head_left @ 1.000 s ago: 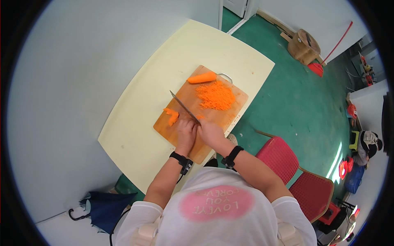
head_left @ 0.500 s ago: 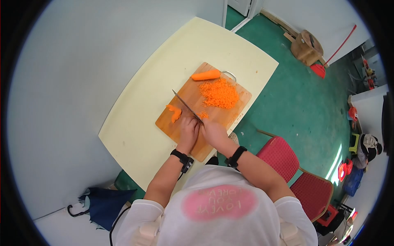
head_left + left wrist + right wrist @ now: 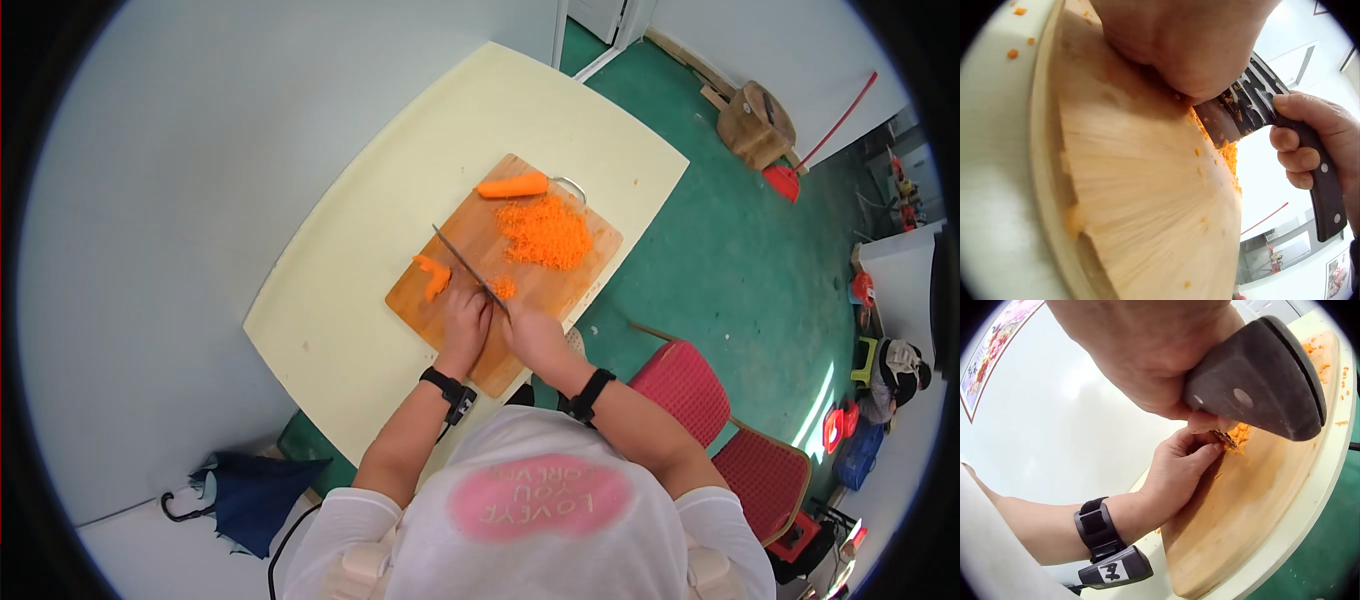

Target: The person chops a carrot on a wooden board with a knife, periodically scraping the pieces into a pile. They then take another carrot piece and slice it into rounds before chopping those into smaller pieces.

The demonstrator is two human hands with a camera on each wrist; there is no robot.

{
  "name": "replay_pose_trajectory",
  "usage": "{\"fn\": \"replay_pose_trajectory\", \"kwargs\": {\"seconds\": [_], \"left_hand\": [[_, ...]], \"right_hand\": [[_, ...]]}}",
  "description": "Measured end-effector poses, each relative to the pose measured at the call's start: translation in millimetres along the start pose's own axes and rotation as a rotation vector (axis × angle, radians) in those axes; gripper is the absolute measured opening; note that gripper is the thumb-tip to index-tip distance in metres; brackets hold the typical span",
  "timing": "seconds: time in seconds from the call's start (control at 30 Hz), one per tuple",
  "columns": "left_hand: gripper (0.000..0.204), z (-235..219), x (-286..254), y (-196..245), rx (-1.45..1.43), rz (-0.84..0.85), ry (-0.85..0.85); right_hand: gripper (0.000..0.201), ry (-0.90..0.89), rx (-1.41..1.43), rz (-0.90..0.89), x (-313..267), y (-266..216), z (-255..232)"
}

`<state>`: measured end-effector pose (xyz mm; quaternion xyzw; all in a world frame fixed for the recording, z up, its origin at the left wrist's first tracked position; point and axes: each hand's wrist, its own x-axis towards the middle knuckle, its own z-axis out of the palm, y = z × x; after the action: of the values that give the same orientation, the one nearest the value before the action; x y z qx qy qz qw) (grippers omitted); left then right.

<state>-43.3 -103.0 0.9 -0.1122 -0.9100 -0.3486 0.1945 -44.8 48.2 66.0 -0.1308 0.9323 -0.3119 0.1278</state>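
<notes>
My right hand (image 3: 538, 338) grips the black handle (image 3: 1254, 381) of a wide knife (image 3: 468, 266), its blade slanting across the wooden cutting board (image 3: 405, 300). Beside the blade, my left hand (image 3: 466, 325) has curled fingers at a carrot piece, mostly hidden beneath them; orange shows by the fingertips in the right wrist view. A small pile of chopped carrot (image 3: 503, 288) lies on the blade's other side. Farther up are a large chopped heap (image 3: 546, 232) and a peeled carrot length (image 3: 513, 186). Loose carrot slices (image 3: 434, 277) lie left of the knife.
The board lies on a pale yellow table (image 3: 330, 260) against a wall. Its metal handle (image 3: 570, 187) sticks out at the far end. Red chairs (image 3: 683, 392) stand to the right, a dark blue umbrella (image 3: 260, 500) at lower left. Small orange crumbs dot the tabletop in the left wrist view.
The small chopped pile beside the blade has grown. My right hand and the knife have shifted slightly right and down. The whole head view has also drifted a little.
</notes>
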Motion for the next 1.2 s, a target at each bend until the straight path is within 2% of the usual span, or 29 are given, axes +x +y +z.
{"fn": "replay_pose_trajectory", "kwargs": {"seconds": [0.13,0.2,0.33,0.4,0.6,0.73,0.8,0.9,1.03,1.2], "left_hand": [[0.014,-4.1,4.0,2.3,0.007,-0.005,-0.018],[0.013,-5.8,2.6,1.8,-0.055,-0.063,-0.054],[0.013,-10.2,-5.4,5.2,-0.134,-0.140,0.019],[0.013,-10.4,0.4,5.0,-0.073,-0.057,0.042],[0.014,-4.6,1.7,0.3,-0.016,0.000,0.022],[0.015,-10.6,4.9,0.3,0.010,-0.033,-0.035],[0.020,-18.8,4.1,5.3,-0.057,-0.046,-0.053],[0.023,-28.9,-2.0,11.5,0.001,-0.111,-0.005],[0.025,-24.3,-6.5,4.2,0.044,-0.118,-0.047],[0.019,-15.1,0.0,6.4,0.084,-0.152,-0.009]], "right_hand": [[0.020,0.005,0.003,0.017,21.7,-2.0,6.7],[0.021,0.034,0.088,0.005,26.5,-1.4,2.9],[0.020,0.018,0.052,-0.011,6.2,-1.0,-9.8],[0.020,-0.040,-0.036,-0.023,3.4,-0.3,-11.2],[0.021,-0.045,-0.002,0.025,5.6,-3.3,2.0],[0.021,-0.061,-0.005,0.054,27.8,-9.2,2.6],[0.022,0.025,0.137,0.003,29.0,-2.0,5.4],[0.026,0.037,0.122,0.018,15.6,4.0,-0.8],[0.024,0.042,0.059,-0.007,8.2,7.5,0.7],[0.019,0.022,0.013,-0.053,3.6,-3.3,-2.4]]}}
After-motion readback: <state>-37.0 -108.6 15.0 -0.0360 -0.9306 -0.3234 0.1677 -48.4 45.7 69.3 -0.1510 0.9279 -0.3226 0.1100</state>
